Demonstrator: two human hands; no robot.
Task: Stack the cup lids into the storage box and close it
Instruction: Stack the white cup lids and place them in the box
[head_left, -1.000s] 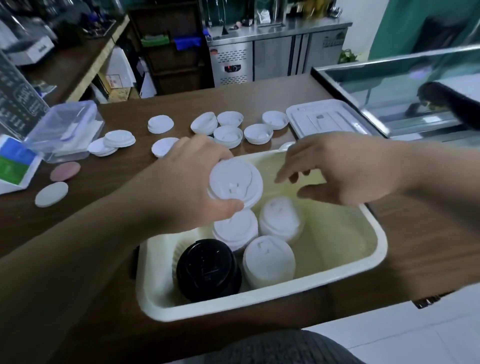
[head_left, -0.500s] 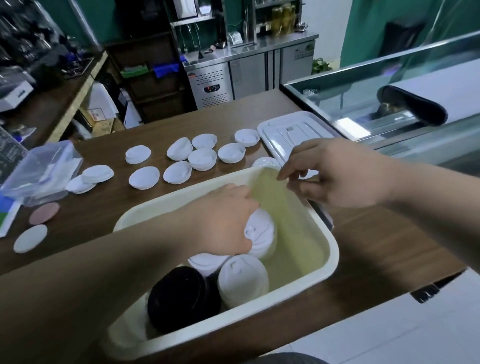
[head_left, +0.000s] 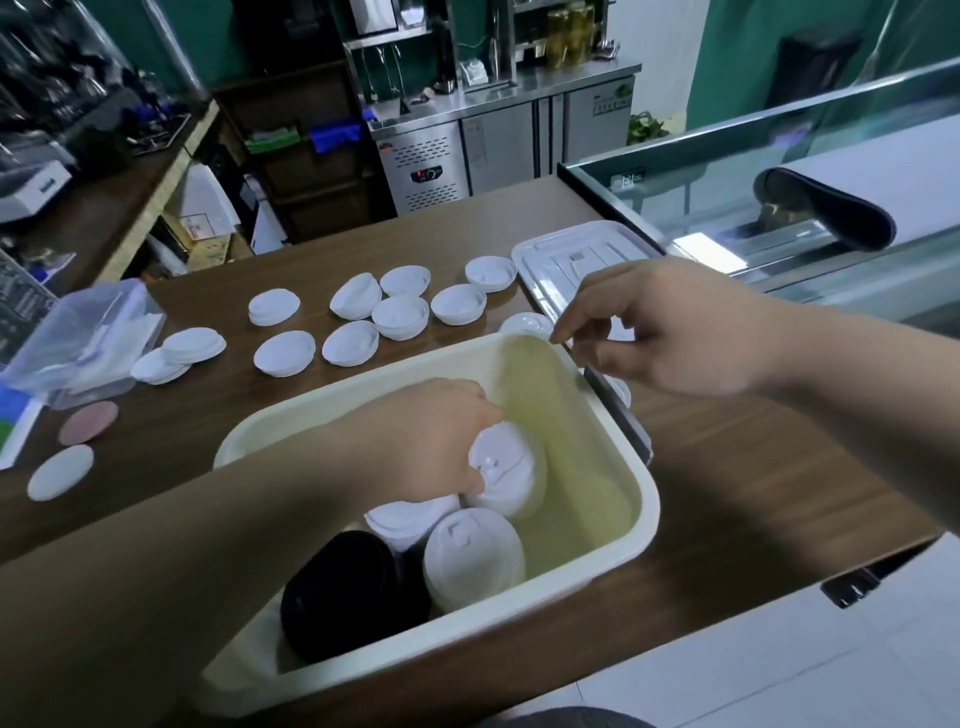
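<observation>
The left hand (head_left: 431, 441) reaches into the cream storage box (head_left: 644, 525), which sits at the near edge of the tabletop (head_left: 753, 493). Its fingers curl round a white cup lid (head_left: 506, 467) on top of a stack inside. The right hand (head_left: 670, 332) hovers over the box's far right corner, fingers loosely bent, holding nothing. Loose white lids (head_left: 400, 314) lie scattered beyond the box, with the box's cover (head_left: 571, 254) flat to their right.

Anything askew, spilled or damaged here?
Nothing looks spilled or damaged. In the storage box, the white lid stack gripped by the left hand sits tilted, not upright, and one black lid stack sits among white ones.
</observation>
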